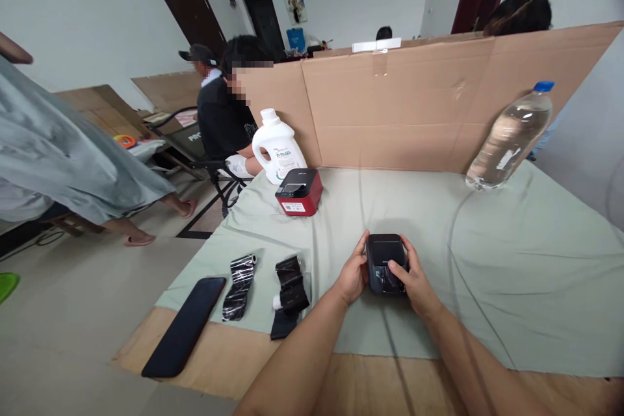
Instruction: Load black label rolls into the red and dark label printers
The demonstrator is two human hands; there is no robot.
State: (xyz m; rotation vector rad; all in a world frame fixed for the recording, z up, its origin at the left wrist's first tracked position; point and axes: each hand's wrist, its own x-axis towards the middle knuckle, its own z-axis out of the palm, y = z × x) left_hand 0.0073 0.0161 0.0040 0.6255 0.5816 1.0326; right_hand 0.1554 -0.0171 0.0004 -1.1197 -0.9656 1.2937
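Note:
A small black box-shaped device (385, 259) rests on the pale green cloth (511, 253) near the table's front. My left hand (351, 274) holds its left side, thumb up along the edge. My right hand (415, 279) grips its right side, with fingers laid over the shiny front part. Both forearms reach in from the bottom of the view.
A red and black box device (299, 192) and a white jug (277, 145) stand at the back left. A clear water bottle (511, 136) leans by the cardboard wall (414, 104). A black phone (185, 325) and black ribbon rolls (290, 292) lie front left. People sit and stand at left.

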